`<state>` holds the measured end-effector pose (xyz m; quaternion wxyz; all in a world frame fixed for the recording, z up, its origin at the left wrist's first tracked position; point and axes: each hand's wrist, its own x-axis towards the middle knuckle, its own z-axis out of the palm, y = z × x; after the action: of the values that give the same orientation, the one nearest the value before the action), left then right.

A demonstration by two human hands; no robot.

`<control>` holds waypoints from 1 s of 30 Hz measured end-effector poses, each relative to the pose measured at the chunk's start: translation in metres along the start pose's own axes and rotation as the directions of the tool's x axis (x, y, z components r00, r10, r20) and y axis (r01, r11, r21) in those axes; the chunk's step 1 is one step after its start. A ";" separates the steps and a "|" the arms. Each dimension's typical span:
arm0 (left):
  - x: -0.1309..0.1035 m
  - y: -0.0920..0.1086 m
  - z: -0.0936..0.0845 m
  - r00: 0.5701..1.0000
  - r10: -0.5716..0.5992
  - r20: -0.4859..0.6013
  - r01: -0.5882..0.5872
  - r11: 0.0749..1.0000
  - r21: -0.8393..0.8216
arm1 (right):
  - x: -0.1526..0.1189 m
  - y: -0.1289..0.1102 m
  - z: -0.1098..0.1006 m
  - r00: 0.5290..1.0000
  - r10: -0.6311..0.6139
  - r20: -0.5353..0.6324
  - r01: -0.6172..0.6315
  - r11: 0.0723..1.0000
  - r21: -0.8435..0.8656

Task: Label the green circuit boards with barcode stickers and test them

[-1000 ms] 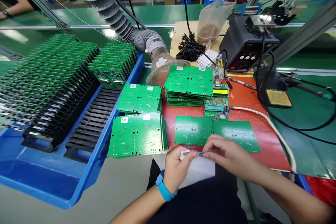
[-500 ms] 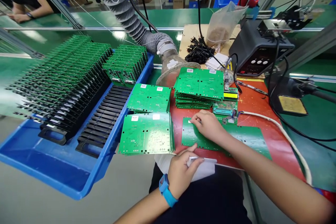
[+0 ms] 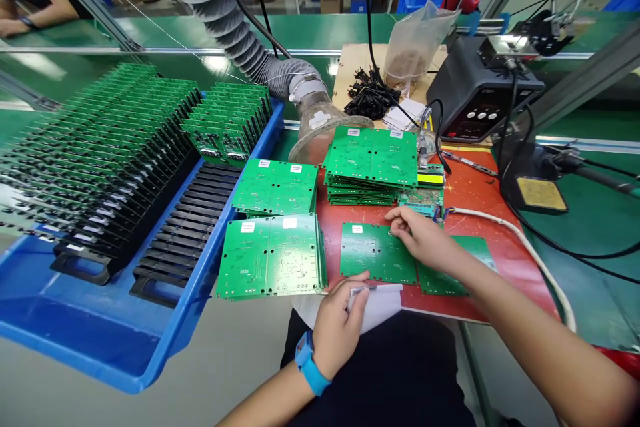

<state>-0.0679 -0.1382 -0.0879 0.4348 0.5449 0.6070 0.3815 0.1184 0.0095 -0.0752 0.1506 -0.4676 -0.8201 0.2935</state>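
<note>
My left hand (image 3: 340, 320), with a blue watch on its wrist, is closed on a white sheet (image 3: 383, 301) in front of the table edge. My right hand (image 3: 423, 237) is over the upper right corner of a green circuit board (image 3: 375, 257), its thumb and fingers drawn together. Whatever is between those fingertips is too small to make out. A white label (image 3: 357, 228) sits on that board's upper left corner. Another green circuit board (image 3: 443, 280) lies to its right, partly under my right forearm.
Stacks of labelled boards (image 3: 270, 257) stand left of the red mat (image 3: 520, 267). A blue tray (image 3: 165, 347) holds black racks of upright boards. Behind are a fume duct (image 3: 320, 120), a soldering station (image 3: 480, 93) and black cables. A person's arm shows at far left.
My right hand has moved right, from the board's upper left corner to its upper right, uncovering the label. My left hand still holds the sheet. The view has shifted slightly.
</note>
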 end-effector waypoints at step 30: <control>0.001 0.018 0.006 0.995 0.000 0.103 -0.009 0.996 0.090 | -0.047 0.040 -0.083 0.960 0.270 0.078 -0.278 0.953 0.120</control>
<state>-0.0564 -0.1350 -0.0728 0.4396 0.5845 0.5991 0.3259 0.2136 0.0134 -0.0340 0.1136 -0.5571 -0.7305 0.3783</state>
